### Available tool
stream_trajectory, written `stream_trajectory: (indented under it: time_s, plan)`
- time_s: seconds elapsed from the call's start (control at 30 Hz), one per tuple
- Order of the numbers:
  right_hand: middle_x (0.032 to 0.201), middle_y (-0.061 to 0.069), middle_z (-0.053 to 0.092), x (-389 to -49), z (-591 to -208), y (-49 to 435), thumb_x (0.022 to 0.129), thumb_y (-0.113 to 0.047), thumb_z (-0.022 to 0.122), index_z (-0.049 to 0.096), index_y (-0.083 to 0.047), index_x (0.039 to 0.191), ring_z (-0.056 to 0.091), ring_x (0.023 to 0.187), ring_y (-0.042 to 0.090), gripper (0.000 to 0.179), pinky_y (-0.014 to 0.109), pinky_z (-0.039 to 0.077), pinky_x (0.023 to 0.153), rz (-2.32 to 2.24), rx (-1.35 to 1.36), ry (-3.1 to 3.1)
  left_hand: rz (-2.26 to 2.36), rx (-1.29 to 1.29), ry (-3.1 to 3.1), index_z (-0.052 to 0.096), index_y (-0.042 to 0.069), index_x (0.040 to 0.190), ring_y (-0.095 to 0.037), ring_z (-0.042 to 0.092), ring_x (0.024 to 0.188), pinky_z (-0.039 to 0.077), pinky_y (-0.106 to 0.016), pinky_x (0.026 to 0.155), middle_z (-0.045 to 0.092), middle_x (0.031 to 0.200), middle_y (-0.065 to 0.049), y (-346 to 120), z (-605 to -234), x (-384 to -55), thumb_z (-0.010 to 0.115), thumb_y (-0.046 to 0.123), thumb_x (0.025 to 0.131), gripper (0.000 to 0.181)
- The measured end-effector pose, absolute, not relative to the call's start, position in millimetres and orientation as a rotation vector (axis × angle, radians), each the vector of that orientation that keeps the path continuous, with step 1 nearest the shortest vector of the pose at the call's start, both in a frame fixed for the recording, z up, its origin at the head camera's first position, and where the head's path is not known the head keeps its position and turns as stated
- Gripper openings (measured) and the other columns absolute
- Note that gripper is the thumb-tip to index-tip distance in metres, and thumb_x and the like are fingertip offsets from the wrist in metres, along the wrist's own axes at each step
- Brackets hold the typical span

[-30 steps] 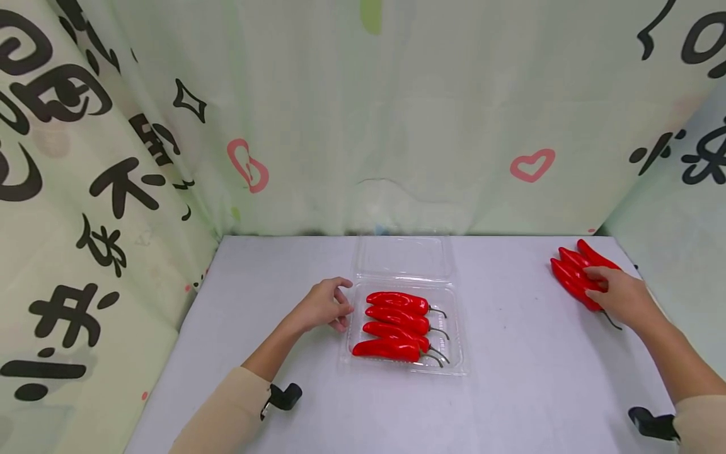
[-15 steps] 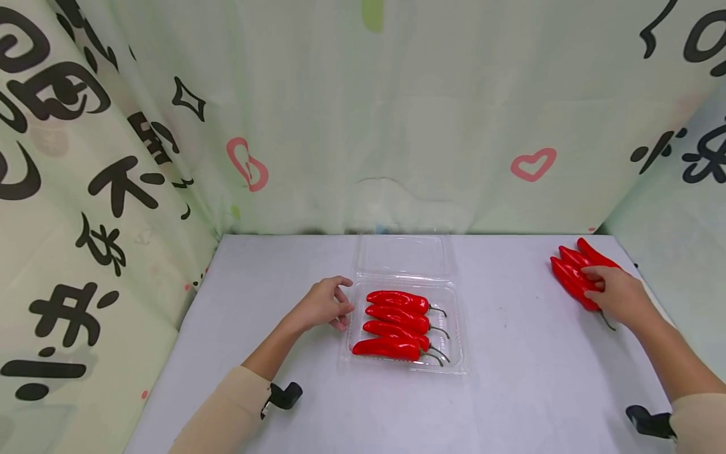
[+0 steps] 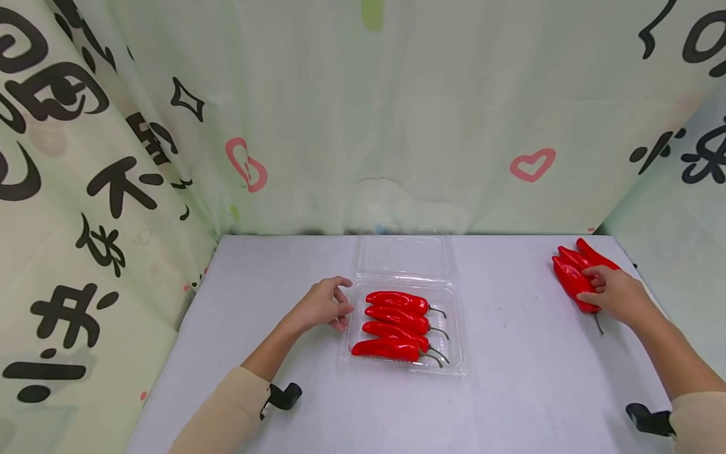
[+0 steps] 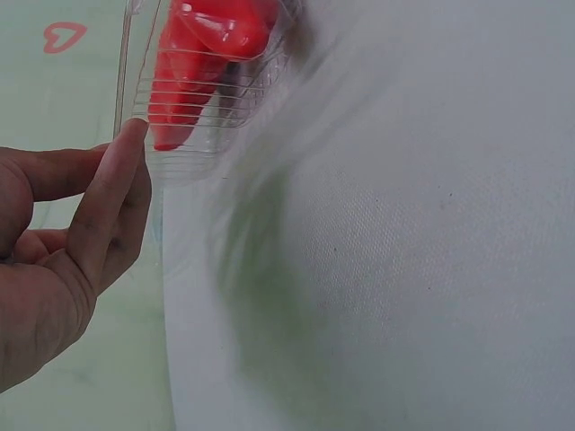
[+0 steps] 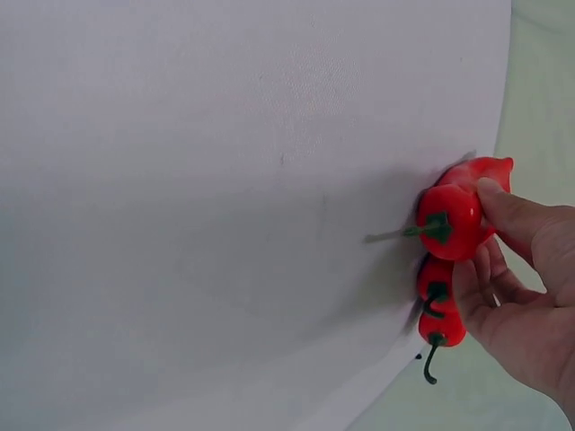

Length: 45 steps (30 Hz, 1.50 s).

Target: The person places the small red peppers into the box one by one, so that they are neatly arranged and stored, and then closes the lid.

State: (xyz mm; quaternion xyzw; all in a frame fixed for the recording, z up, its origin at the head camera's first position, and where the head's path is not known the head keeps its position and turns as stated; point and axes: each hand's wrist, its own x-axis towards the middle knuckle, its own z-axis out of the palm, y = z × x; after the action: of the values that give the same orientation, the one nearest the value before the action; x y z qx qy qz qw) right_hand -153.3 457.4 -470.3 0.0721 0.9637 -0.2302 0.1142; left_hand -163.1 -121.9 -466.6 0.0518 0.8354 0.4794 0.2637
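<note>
Right of clear, ribbed plastic tray point(image 3: 448, 292), right hand point(image 3: 622, 296) is pinching glossy, tapered pepper point(image 3: 568, 282); relaxed left hand point(image 3: 323, 304) is adjoining tray

The head view looks forward and down over the table point(image 3: 510, 378) — each closer wrist view shares some red peppers point(image 3: 399, 319).

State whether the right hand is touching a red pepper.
Touching: the right wrist view shows the right hand pinching a red pepper, its thumb against the pepper's side.

Wide lane over the white worktop point(image 3: 505, 378), clear hinged plastic box point(image 3: 404, 258) to right hand point(image 3: 621, 296); pale-green printed curtain point(image 3: 397, 113) blocks behind!
</note>
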Motion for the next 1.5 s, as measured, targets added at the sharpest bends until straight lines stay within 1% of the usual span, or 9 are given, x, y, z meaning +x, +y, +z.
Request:
stream_trajectory:
  time_s: [0.2,0.43,0.77,0.93,1.33,1.5]
  plan:
    - [0.12,0.043,0.045,-153.4,-471.1,456.8,0.077,-0.014,0.088,0.035,0.019,0.137,0.042,0.107,0.059,0.086,0.047,0.064,0.065,-0.67,0.205,2.837,1.305,0.151,2.256,0.049,0.001,0.146,-0.021,0.07,0.061,0.063,-0.03,0.06,0.066,0.093,-0.013,-122.7,-466.0,-163.2,0.07,0.004,0.096,0.054]
    - [0.121,0.041,0.043,-151.6,-474.3,451.4,0.075,-0.014,0.089,0.033,0.017,0.138,0.039,0.11,0.061,0.09,0.047,0.064,0.063,-0.697,0.213,2.837,1.303,0.156,2.263,0.049,0.001,0.145,-0.021,0.07,0.061,0.063,-0.03,0.059,0.066,0.093,-0.013,-123.8,-465.3,-162.2,0.071,0.004,0.096,0.054]
    - [0.128,0.045,0.039,-150.1,-473.4,444.4,0.08,-0.02,0.087,0.034,0.017,0.143,0.031,0.118,0.065,0.09,0.056,0.064,0.07,-0.604,0.154,2.819,1.286,0.149,2.27,0.049,0.002,0.146,-0.021,0.07,0.061,0.063,-0.03,0.06,0.066,0.093,-0.013,-124.1,-467.0,-162.8,0.071,0.006,0.096,0.055]
    - [0.131,0.045,0.037,-150.3,-477.4,445.0,0.08,-0.023,0.086,0.032,0.017,0.145,0.029,0.12,0.065,0.094,0.057,0.063,0.072,-0.634,0.153,2.814,1.302,0.143,2.261,0.049,0.002,0.146,-0.022,0.07,0.061,0.063,-0.031,0.06,0.066,0.094,-0.014,-124.9,-468.4,-162.8,0.071,0.005,0.096,0.054]
    - [0.131,0.046,0.037,-145.7,-482.5,443.7,0.084,-0.018,0.083,0.032,0.018,0.145,0.031,0.12,0.065,0.087,0.064,0.061,0.076,-0.613,0.136,2.871,1.299,0.128,2.261,0.049,0.002,0.146,-0.022,0.07,0.062,0.063,-0.03,0.06,0.066,0.094,-0.013,-124.6,-469.4,-162.6,0.071,0.005,0.096,0.055]
    - [0.129,0.046,0.04,-145.0,-484.5,446.9,0.084,-0.018,0.083,0.034,0.019,0.144,0.033,0.118,0.064,0.085,0.064,0.061,0.075,-0.592,0.123,2.899,1.312,0.135,2.263,0.049,0.002,0.146,-0.022,0.07,0.062,0.063,-0.031,0.06,0.066,0.095,-0.013,-123.3,-469.4,-162.4,0.071,0.005,0.095,0.055]
